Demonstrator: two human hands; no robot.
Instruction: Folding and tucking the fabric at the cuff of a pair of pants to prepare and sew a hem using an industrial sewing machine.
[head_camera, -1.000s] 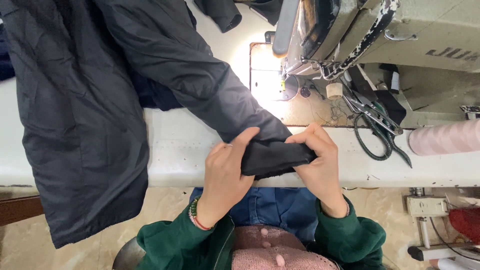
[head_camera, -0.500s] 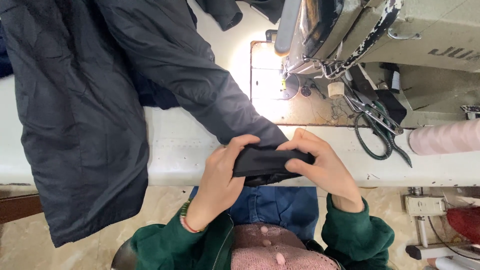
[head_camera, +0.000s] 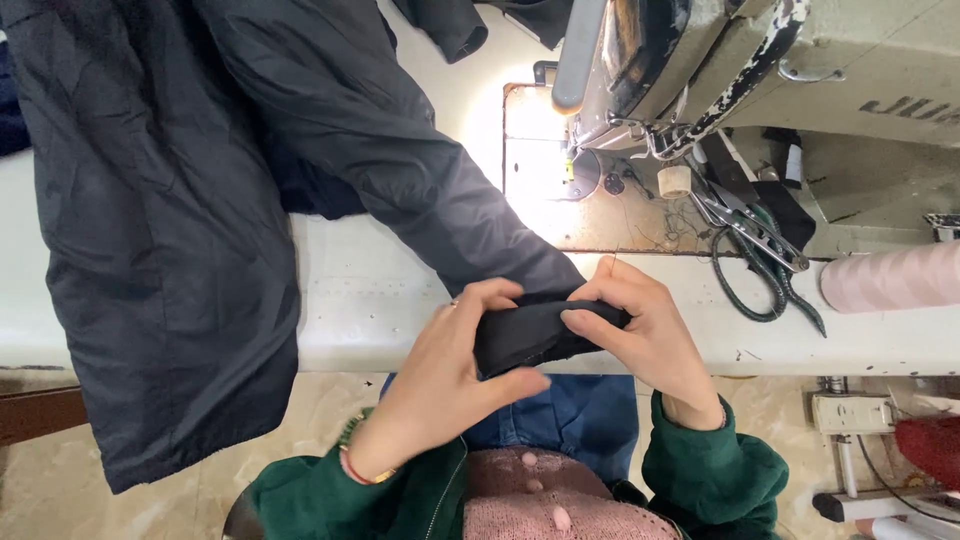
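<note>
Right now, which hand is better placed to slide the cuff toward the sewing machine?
Probably the right hand: it pinches the black cuff on the side nearest the sewing machine, while the left hand grips the nearer end.

No packages, labels, signs, screens — none visible.

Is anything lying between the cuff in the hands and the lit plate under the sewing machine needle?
Nothing visible: the sleeve cuff, held by left hand and right hand, faces bare table up to the needle plate.
</note>
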